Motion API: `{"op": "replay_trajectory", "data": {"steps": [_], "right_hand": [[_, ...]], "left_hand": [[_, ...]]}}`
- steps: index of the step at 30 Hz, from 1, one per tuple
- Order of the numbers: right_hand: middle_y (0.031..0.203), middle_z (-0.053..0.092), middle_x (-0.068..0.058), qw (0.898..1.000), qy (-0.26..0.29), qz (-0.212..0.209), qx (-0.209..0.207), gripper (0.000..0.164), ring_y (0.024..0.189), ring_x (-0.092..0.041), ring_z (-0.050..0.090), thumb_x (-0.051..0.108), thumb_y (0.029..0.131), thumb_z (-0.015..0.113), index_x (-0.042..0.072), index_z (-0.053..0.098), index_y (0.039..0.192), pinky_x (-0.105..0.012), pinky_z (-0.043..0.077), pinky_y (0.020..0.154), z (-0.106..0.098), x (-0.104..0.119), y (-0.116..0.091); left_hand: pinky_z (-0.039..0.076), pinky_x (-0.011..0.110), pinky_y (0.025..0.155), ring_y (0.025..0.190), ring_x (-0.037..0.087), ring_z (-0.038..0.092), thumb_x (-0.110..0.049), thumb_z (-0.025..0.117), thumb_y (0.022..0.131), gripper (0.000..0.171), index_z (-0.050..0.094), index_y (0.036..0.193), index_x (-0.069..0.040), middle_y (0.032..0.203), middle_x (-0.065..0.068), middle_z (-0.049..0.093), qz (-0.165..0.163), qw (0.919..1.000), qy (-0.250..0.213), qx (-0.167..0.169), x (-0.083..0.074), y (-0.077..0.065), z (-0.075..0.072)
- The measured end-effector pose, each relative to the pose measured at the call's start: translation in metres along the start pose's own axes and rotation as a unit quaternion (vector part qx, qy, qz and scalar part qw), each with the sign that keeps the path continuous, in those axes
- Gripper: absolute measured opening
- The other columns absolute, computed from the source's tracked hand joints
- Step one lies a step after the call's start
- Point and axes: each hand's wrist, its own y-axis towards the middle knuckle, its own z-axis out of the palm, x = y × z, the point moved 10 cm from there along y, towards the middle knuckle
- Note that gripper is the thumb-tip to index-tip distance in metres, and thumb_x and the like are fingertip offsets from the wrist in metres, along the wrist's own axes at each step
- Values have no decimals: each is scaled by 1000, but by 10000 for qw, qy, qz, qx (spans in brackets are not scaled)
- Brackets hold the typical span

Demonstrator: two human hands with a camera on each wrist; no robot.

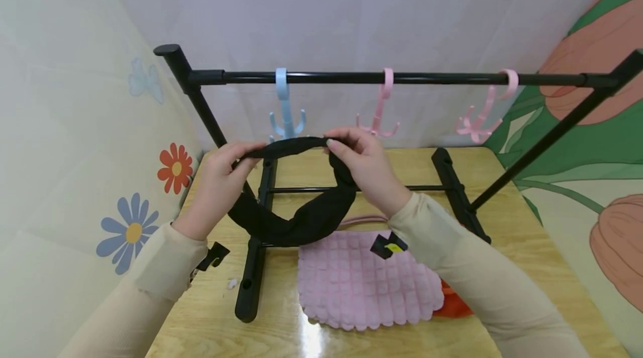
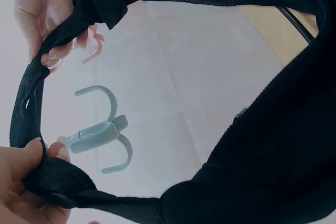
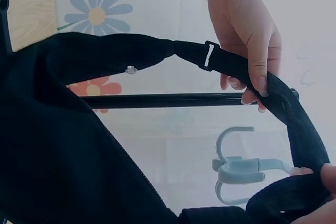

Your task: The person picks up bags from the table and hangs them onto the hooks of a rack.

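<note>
A black fabric bag (image 1: 301, 227) with a zipper (image 3: 139, 169) hangs by its strap (image 1: 293, 147), which both hands hold up in a loop in front of the rack. My left hand (image 1: 216, 185) pinches the strap on the left, close to a slider buckle (image 3: 209, 56) seen in the right wrist view. On the other side, my right hand (image 1: 372, 168) grips it between thumb and fingers. Just behind the raised strap, a light blue hook hanger (image 1: 287, 115) hangs from the black bar (image 1: 331, 77).
Two pink hook hangers (image 1: 384, 92) (image 1: 484, 109) hang farther right on the bar. A pink quilted bag (image 1: 361, 280) lies on the wooden table (image 1: 201, 313), partly over something red (image 1: 452, 302). The rack's black feet (image 1: 248, 285) stand left and right.
</note>
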Motion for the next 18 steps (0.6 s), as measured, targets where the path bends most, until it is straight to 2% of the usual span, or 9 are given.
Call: {"op": "replay_trajectory", "data": {"steps": [4,7,9,12,14,18], "right_hand": [[94,69,-4,9999,-46,-65,-113,21,87,-10,65,-3,99,57,-14,62,116,-20,53,79,-3,2,3],[95,69,-4,9998,10,-7,-190,21,87,-9,65,-2,99,57,-14,62,117,-20,54,79,-4,3,5],[96,69,-2,9997,54,44,-251,22,87,-8,65,-2,100,57,-13,62,118,-20,54,80,-4,4,6],[97,68,-3,9994,105,67,-333,22,86,-6,65,-1,100,57,-12,62,118,-21,55,81,-5,4,8],[98,68,-4,9991,138,66,-383,22,85,-6,66,-1,100,57,-13,62,118,-21,55,81,-5,4,10],[97,68,-4,9990,151,70,-425,21,85,-6,66,-1,100,56,-13,62,117,-21,55,80,-6,5,12]], "left_hand": [[40,18,67,90,26,64,1,62,97,24,73,118,2,111,18,73,-79,9998,-15,-203,2,2,-4],[36,18,60,85,19,63,1,66,95,23,74,116,0,108,18,75,-135,9993,-60,-330,4,4,-7],[35,18,57,81,10,62,2,66,94,24,74,116,0,106,18,75,-123,9995,-71,-282,4,5,-8],[40,12,61,81,-1,61,2,65,95,25,73,119,1,104,19,75,-51,9999,-86,-89,4,7,-7],[42,11,65,84,2,64,1,65,95,26,72,121,1,103,19,75,13,10000,-50,19,3,8,-6],[42,11,70,86,25,67,1,64,96,29,69,124,3,101,20,74,171,9998,128,34,1,10,-5]]}}
